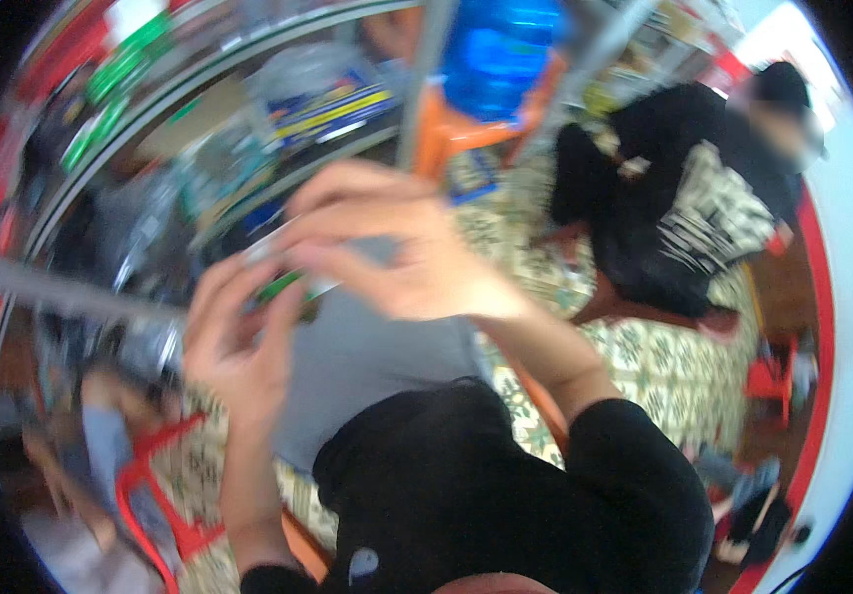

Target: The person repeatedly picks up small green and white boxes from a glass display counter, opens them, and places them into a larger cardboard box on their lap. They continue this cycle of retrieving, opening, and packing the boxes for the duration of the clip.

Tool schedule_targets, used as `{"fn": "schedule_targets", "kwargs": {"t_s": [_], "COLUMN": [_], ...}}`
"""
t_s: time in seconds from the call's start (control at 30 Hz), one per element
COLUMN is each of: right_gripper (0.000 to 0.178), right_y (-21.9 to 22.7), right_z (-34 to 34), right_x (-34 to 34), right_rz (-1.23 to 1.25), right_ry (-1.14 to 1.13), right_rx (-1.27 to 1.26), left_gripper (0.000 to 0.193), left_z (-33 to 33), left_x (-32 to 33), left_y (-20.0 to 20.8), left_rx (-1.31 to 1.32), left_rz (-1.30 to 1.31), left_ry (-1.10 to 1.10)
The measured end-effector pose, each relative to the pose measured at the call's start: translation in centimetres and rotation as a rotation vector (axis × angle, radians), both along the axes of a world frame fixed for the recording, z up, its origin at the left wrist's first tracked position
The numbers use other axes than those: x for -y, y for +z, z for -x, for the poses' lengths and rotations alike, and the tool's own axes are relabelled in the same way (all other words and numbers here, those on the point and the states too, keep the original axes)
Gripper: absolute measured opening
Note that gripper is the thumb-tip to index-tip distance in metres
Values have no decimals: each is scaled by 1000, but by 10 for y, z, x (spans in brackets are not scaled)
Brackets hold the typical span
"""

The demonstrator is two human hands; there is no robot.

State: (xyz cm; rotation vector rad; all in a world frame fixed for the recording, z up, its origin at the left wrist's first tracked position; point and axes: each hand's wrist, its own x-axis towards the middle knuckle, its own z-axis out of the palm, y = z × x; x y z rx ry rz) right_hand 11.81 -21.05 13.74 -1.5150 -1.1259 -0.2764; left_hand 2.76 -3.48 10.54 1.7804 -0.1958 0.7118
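Both my hands are raised close together over my lap, blurred by motion. A small green and white piece point(280, 285), too smeared to name, is pinched in the fingers of my left hand point(238, 342). My right hand point(387, 243) reaches across from the right with its fingers bent and pressed together at the same piece, its fingertips meeting those of the left. A whitish edge of the piece shows between the fingers; the rest is hidden behind them. Below the hands, grey cloth point(367, 356) covers my lap.
Metal shelves point(238, 213) with boxes and plastic-wrapped goods stand ahead and left. A blue water jug point(501, 59) rests on an orange stool point(441, 129). A person in black point(684, 208) sits at the right. Another person's arm point(65, 485) and a red chair point(144, 495) are lower left.
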Motion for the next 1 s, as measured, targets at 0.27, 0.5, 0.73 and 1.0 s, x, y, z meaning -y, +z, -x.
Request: {"fn": "schedule_targets", "kwargs": {"t_s": [0.27, 0.5, 0.73, 1.0], "right_gripper": [15, 22, 16, 17], "right_y": [8, -13, -16, -21], "right_z": [19, 26, 27, 24], "right_x": [2, -5, -5, -3], "right_rz": [-161, -243, -230, -209], "right_ry": [-11, -55, -60, 14], "right_rx": [-124, -118, -78, -75], "left_gripper": [25, 29, 27, 22], "left_z": [2, 2, 2, 2], "left_x": [-18, -27, -22, -14], "left_y": [-18, -21, -21, -18], "left_rx": [-73, -103, -98, -88], "left_rz": [52, 36, 62, 51], "left_ry": [-40, -19, -44, -68]}}
